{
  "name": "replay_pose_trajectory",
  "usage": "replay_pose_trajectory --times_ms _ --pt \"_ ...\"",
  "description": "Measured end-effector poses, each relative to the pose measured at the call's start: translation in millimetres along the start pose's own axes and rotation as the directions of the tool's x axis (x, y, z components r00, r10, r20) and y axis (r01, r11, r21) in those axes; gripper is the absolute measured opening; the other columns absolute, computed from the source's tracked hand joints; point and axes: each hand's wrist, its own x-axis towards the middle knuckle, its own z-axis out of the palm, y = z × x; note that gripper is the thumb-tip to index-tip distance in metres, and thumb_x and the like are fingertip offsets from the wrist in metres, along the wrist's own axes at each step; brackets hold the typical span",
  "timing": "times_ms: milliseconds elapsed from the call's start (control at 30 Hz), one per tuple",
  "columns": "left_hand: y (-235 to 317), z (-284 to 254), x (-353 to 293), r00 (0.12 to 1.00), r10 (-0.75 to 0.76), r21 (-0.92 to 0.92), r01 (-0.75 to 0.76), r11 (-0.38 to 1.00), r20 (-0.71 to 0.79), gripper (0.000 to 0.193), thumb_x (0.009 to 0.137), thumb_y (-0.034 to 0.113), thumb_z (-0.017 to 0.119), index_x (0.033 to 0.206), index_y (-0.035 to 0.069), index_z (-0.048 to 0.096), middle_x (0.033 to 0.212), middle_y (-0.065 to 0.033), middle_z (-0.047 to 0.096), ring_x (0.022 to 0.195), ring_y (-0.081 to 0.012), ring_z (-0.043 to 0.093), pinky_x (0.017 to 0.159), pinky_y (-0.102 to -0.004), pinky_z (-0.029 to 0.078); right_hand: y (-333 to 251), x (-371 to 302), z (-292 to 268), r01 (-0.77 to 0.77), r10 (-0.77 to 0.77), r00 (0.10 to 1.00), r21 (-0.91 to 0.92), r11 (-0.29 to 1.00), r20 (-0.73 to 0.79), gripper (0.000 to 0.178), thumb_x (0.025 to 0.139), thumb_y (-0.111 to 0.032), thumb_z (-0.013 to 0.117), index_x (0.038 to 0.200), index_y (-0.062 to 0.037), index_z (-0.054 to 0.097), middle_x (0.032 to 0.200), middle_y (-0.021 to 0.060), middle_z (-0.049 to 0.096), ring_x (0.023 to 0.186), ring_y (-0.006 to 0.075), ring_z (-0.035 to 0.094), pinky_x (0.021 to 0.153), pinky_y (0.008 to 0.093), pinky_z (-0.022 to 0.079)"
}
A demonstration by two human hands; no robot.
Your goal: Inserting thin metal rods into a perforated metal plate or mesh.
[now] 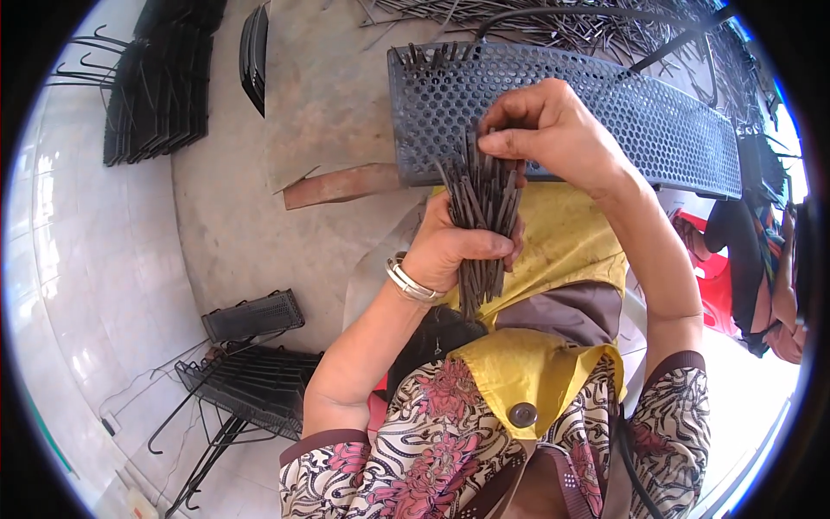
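Note:
My left hand is wrapped round a bundle of dark thin sticks, held upright above my lap. At the top of the bundle my right hand has thumb and forefinger pinched on the stick ends; how many it grips is hidden. Just beyond lies a dark perforated metal rack, full of round holes, its near edge by my lap. Several short sticks stand in holes along its far left corner. A yellow apron covers my lap beneath the hands.
Many loose sticks are strewn beyond the rack. Stacks of black racks with hooked rods stand far left and near left. A reddish-brown strip lies on the floor left of the rack. Another person sits at the right.

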Motion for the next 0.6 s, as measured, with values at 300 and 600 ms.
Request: replay_pose_trajectory --times_ms 300,600 --pt "3 0 -2 0.999 -0.023 0.057 0.025 0.998 -0.030 0.062 0.057 0.000 0.064 0.114 0.000 0.041 0.071 -0.0112 0.053 0.059 -0.0206 0.053 0.052 -0.0308 0.044 -7 12 -34 0.336 -0.281 0.871 0.072 0.939 -0.404 0.014 0.082 -0.006 0.051 0.090 0.0031 0.058 0.077 0.0075 0.061 0.063 0.0094 0.055 0.058 0.0206 0.045" --pt "3 1 -1 0.999 -0.036 -0.005 0.036 0.999 -0.029 0.056 0.057 0.001 0.066 0.109 -0.001 0.045 0.073 -0.0097 0.056 0.061 -0.0169 0.056 0.055 -0.0271 0.047 13 38 -32 0.495 -0.573 0.665 -0.293 0.818 -0.479 0.014 0.082 -0.002 0.053 0.093 0.0034 0.058 0.082 0.0052 0.062 0.071 0.0081 0.056 0.065 0.0199 0.047"
